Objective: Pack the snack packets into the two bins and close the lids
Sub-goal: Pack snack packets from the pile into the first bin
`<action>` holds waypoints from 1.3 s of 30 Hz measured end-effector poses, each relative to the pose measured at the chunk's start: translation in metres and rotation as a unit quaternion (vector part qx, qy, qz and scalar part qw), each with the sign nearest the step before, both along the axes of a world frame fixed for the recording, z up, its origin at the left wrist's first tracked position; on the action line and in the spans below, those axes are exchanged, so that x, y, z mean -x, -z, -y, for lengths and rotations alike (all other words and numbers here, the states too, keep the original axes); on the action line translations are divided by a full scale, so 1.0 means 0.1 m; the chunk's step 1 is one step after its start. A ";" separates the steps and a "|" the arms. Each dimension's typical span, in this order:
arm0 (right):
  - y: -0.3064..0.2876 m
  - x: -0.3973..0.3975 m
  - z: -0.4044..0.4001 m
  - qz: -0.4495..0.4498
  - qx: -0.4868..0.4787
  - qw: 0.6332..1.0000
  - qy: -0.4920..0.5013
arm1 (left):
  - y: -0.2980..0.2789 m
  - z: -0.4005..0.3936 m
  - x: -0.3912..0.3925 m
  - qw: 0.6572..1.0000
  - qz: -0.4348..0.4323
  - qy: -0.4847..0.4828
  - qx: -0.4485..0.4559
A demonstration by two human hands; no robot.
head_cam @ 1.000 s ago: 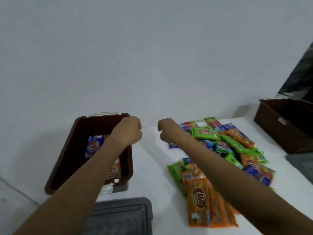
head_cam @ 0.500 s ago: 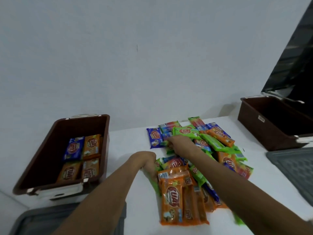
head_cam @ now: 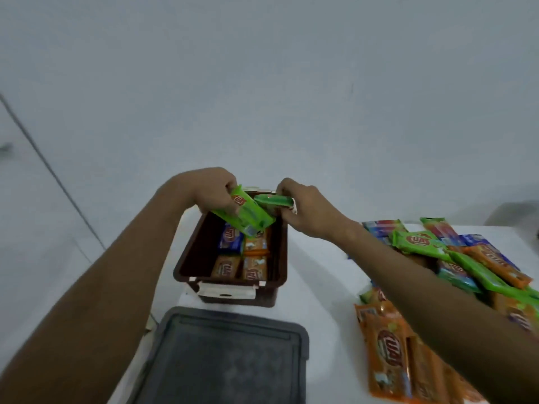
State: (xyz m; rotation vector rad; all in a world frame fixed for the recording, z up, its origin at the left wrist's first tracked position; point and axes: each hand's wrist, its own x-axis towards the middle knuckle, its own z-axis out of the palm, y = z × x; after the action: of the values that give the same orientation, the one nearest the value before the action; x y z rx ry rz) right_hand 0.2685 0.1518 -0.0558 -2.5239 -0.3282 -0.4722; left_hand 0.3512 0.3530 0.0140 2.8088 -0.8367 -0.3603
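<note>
A brown bin [head_cam: 192, 255] stands open on the white table, with a blue packet [head_cam: 230, 239] and orange packets [head_cam: 255, 266] lying inside. My left hand [head_cam: 211, 191] grips a green snack packet [head_cam: 243, 214] tilted over the bin's far end. My right hand [head_cam: 303, 209] grips another green packet [head_cam: 272, 200] edge-on beside it, above the bin's far right corner. The pile of loose snack packets [head_cam: 455, 258] lies to the right, partly hidden by my right forearm.
A grey lid [head_cam: 221, 357] lies flat in front of the bin, near the table's front edge. Orange packets [head_cam: 388, 354] sit at the near right. The table's left edge runs just left of the bin. A plain wall stands behind.
Both hands have left the pile, each with a green packet, and moved left over the brown bin. The view has swung left; the second bin is out of sight.
</note>
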 end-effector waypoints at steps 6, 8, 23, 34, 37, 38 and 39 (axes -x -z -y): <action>0.30 -0.20 -0.58 -0.110 0.134 0.984 -0.046 | 0.62 -0.38 -0.04 0.992 0.085 -0.022 -0.086; 0.39 -0.23 -0.68 -0.140 0.192 0.971 -0.036 | 0.79 -0.34 -0.03 0.989 0.114 -0.010 -0.095; 0.77 -0.39 -0.88 -0.315 0.254 0.914 0.010 | 1.25 -0.15 -0.04 0.979 -0.024 0.064 -0.194; 0.59 0.79 1.27 -0.364 0.162 0.883 0.248 | 1.30 1.52 0.75 0.987 -0.025 0.154 0.026; 0.69 1.15 1.64 -0.446 0.197 0.843 0.229 | 1.56 1.96 1.10 0.956 -0.121 0.257 -0.069; 0.74 1.24 1.75 -0.452 0.197 0.841 0.222 | 1.61 2.09 1.21 0.943 -0.146 0.281 -0.099; 0.79 1.26 1.78 -0.453 0.188 0.844 0.215 | 1.66 2.14 1.26 0.935 -0.167 0.292 -0.116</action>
State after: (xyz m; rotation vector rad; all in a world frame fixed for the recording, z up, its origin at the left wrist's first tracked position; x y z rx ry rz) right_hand 0.1427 -0.0260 -0.1351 -2.8527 0.5690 0.7253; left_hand 0.2253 0.1385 -0.1516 2.5076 -1.6141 -1.0493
